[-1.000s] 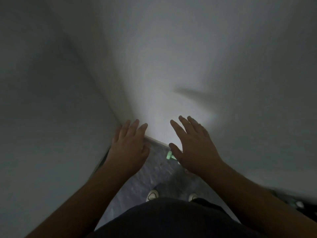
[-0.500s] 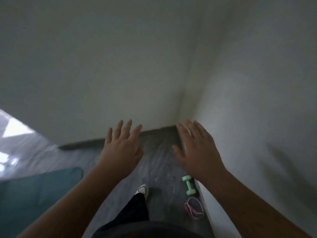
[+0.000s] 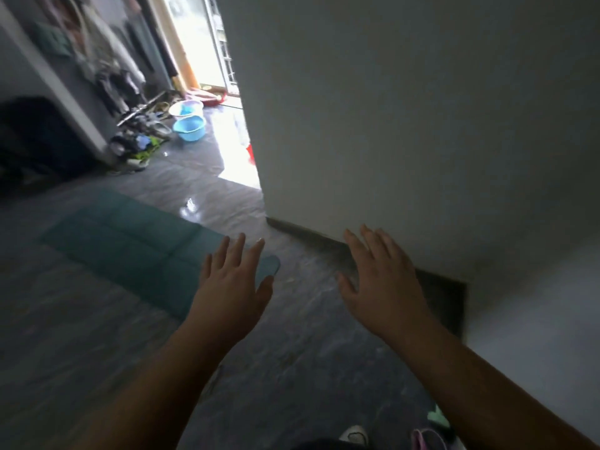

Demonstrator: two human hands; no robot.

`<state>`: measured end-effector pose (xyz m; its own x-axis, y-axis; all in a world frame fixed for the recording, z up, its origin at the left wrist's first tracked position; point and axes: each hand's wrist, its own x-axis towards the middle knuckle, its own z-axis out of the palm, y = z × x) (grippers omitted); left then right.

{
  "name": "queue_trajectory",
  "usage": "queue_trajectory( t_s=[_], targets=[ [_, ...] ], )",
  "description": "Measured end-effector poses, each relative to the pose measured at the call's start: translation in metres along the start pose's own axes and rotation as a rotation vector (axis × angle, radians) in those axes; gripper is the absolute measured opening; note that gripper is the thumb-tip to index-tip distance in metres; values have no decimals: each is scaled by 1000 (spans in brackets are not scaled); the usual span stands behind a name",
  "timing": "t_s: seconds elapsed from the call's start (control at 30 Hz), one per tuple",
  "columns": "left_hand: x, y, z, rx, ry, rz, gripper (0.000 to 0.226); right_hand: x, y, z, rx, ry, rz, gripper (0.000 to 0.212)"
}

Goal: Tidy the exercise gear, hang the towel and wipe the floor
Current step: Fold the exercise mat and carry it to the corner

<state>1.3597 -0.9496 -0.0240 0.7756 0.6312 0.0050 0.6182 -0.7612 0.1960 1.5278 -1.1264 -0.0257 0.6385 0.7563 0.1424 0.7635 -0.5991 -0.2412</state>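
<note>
Both hands were stretched forward, palms down, fingers spread and grasping nothing. Left hand (image 3: 232, 289) hovered over the near right corner of a teal exercise mat (image 3: 130, 241), which lay flat on the dark grey floor (image 3: 292, 368) and reached away to the left. Right hand (image 3: 381, 284) hung well apart from the mat, in front of the dark skirting at the foot of a white wall (image 3: 406, 125). Low at the bottom edge, just beside the right forearm, showed a pale green object (image 3: 438, 417) and something pink (image 3: 427, 440), both too cropped to name, next to the toe of a white shoe (image 3: 354, 435). Farther off, past the mat, two blue plastic basins (image 3: 189, 127) stood on the wet-looking floor near a blurred heap of shoes (image 3: 139, 142), below hanging clothes (image 3: 107, 60). Bright daylight came from a doorway (image 3: 201, 43) behind them.
</note>
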Motion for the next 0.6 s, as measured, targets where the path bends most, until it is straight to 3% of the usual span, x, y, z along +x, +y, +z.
queue_trajectory(
  t_s=[0.6],
  targets=[
    [-345,-399,-99,47,184,-571,67,-144,-478,106,128,-117,-502,70]
  ],
)
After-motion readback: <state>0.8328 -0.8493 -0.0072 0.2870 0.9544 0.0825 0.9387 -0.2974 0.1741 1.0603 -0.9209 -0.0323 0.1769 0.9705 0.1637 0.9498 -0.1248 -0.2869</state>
